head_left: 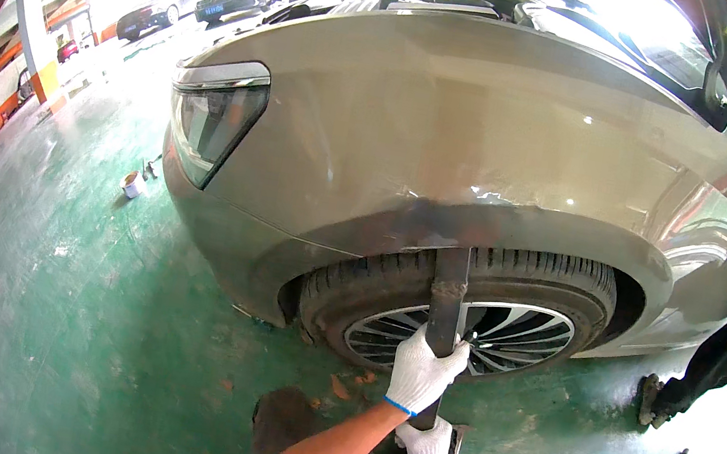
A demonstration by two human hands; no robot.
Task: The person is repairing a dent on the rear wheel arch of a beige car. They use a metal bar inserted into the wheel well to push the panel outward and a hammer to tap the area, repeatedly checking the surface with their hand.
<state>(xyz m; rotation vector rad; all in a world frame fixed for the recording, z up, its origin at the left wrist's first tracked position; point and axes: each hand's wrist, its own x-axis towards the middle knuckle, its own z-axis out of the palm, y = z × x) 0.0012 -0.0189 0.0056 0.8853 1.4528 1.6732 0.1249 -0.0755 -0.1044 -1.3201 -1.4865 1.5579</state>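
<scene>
Head view showed the gloved left hand [426, 372] wrapped snugly around a dark bar [445, 314], which extended above the fingers, across the tyre [334, 303], to the edge of the wheel arch [562, 232]. Lower down, the gloved right hand [426, 443] curled around the bar near its bottom end, its fingertips hidden.

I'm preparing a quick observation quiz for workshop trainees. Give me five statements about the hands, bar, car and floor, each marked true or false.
1. The left hand and right hand are both gloved in white. True.
2. The left hand grips the dark flat bar below the right hand. False: it grips the dark flat bar higher up.
3. The bar crosses in front of the wheel. True.
4. The headlight is right of the wheel. False: the headlight is left.
5. The floor is green. True.
</scene>
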